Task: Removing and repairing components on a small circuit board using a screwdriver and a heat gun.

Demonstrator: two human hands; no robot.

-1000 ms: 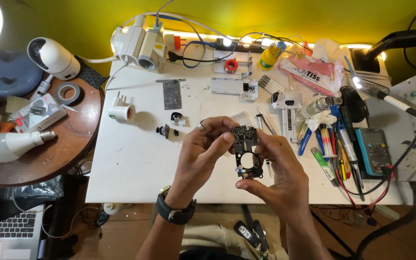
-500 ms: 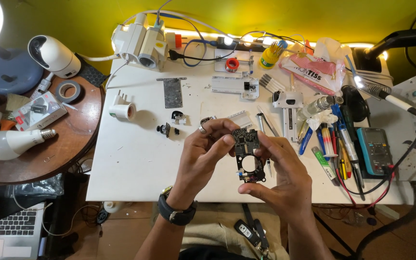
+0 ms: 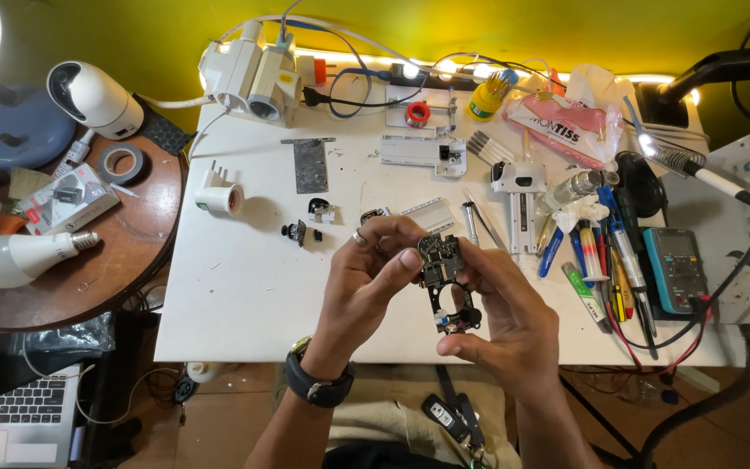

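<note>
A small black circuit board (image 3: 444,282) is held upright between the left hand (image 3: 366,278) and right hand (image 3: 514,321), both pinched on its edges, above the white table (image 3: 245,295). It is judged light, stiff and fragile; edges are best gripped, components avoided.

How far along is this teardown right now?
Done: the circuit board is out, with small parts and white casing pieces spread on the table. In hand: left hand and right hand hold the board. Left: nothing looks reassembled.
</note>
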